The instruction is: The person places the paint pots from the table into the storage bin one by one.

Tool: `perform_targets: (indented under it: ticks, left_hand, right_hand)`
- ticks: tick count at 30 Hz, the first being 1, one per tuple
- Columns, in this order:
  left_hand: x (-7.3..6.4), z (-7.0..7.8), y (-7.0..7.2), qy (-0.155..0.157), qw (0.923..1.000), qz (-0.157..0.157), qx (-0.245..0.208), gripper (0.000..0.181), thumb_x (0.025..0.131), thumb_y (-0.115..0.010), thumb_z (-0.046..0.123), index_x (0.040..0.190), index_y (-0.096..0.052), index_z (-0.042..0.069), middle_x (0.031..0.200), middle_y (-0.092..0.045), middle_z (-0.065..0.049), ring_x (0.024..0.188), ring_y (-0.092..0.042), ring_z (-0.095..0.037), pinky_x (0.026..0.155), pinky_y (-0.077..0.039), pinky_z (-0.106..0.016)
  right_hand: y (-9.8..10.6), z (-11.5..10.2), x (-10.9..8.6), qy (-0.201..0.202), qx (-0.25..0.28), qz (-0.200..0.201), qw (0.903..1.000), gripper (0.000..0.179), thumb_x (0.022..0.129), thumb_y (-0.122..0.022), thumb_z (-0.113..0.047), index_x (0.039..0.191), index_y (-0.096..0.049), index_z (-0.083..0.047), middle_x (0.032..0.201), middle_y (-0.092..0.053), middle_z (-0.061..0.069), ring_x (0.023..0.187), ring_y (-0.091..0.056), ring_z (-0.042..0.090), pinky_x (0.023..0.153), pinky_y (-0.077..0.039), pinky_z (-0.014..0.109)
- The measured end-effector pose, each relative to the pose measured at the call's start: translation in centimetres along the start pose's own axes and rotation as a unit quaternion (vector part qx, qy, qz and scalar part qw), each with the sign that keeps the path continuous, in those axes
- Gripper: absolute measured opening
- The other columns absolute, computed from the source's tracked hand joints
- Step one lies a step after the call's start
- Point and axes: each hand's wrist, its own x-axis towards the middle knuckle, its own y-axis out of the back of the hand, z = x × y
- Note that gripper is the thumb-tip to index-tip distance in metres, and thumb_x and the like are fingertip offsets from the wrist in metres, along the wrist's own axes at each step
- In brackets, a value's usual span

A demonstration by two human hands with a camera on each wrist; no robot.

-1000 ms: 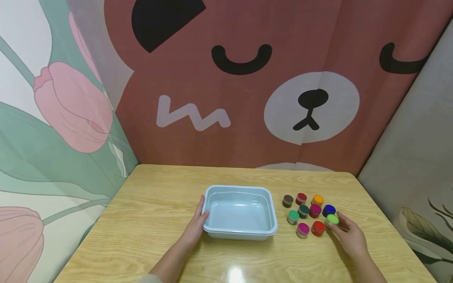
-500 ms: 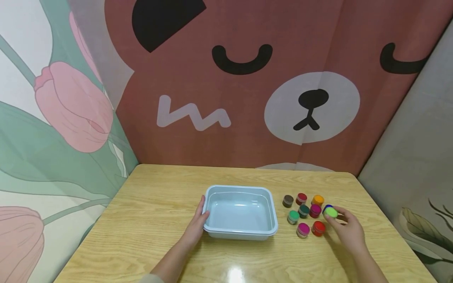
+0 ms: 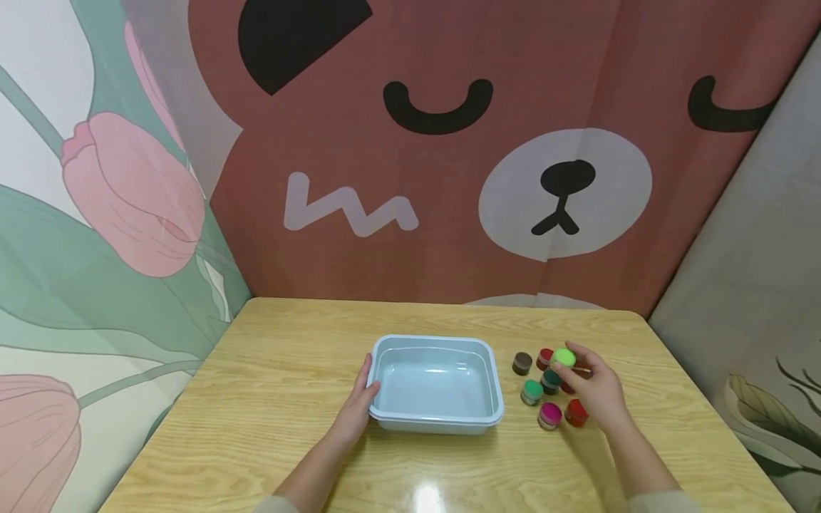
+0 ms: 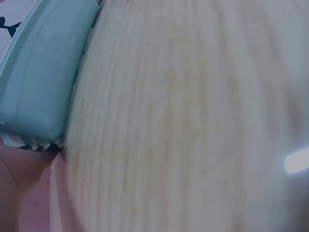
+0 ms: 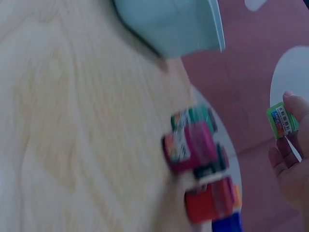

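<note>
Two pots, magenta (image 3: pixel 549 417) and red (image 3: pixel 576 413): nearest on the table (image 3: pixel 256 399), between three and four o'clock of the tray (image 3: pixel 435 388), twelve being the far side. Left hand (image 3: pixel 355 411), at nine: I had its fingers grasping the tray's side, thumb at the rim. Tray: pale blue, rectangular, upright. Right hand (image 3: pixel 598 388), at three: fingers pinching a light green pot (image 3: pixel 564 357), which I saw raised off the table, between two and three. Teal pot (image 3: pixel 532 392) and dark green pot (image 3: pixel 550 382): at three. Blue pot (image 5: pixel 228 223): I found it towards five in the right wrist view. Brown pot (image 3: pixel 522 364) and dark red pot (image 3: pixel 545 358): between two and three. Bear-print curtain (image 3: pixel 359 271): at twelve, beyond the table.
</note>
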Motion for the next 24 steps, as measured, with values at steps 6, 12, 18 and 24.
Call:
perform_targets:
  ticks: [6, 12, 18, 24]
  left_hand:
    - [-0.1, 0.2, -0.1, -0.003, 1.0000, 0.003, 0.002, 0.062, 0.104, -0.036, 0.018, 0.159, -0.008, 0.012, 0.165, -0.002, -0.019, 0.151, 0.002, -0.044, 0.119, 0.001, -0.064]
    - [-0.3, 0.3, -0.3, 0.011, 0.9999, 0.004, 0.003, 0.061, 0.105, -0.036, 0.022, 0.159, -0.009, 0.018, 0.166, -0.003, -0.015, 0.151, 0.002, -0.043, 0.119, 0.000, -0.066]
    - [-0.3, -0.1, -0.6, 0.015, 0.9998, 0.007, 0.005, 0.060, 0.105, -0.036, 0.025, 0.159, -0.010, 0.021, 0.166, -0.004, -0.013, 0.151, 0.001, -0.042, 0.118, 0.000, -0.067]
    - [-0.3, -0.3, -0.9, 0.021, 0.9997, 0.008, -0.002, 0.060, 0.105, -0.035, 0.024, 0.159, -0.009, 0.020, 0.166, -0.003, -0.013, 0.151, 0.001, -0.043, 0.118, 0.000, -0.068]
  right_hand:
    - [-1.6, -2.1, 0.4, 0.028, -0.003, -0.034, 0.9990, 0.068, 0.093, -0.064, -0.041, 0.150, -0.041, -0.010, 0.131, -0.055, 0.019, 0.117, -0.059, 0.034, 0.076, -0.052, 0.014]
    - [-3.5, -3.7, 1.0, 0.041, 0.014, -0.054, 0.9976, 0.064, 0.092, -0.067, -0.040, 0.145, -0.047, -0.012, 0.127, -0.058, 0.017, 0.115, -0.059, 0.034, 0.082, -0.054, 0.023]
    - [-5.6, -5.9, 1.1, 0.055, 0.036, -0.083, 0.9943, 0.059, 0.091, -0.070, -0.035, 0.142, -0.051, -0.013, 0.125, -0.059, 0.017, 0.111, -0.061, 0.032, 0.083, -0.058, 0.029]
    - [-8.2, -7.8, 1.1, 0.074, 0.041, -0.103, 0.9910, 0.054, 0.089, -0.073, -0.028, 0.138, -0.056, -0.011, 0.119, -0.061, 0.014, 0.104, -0.061, 0.027, 0.080, -0.058, 0.027]
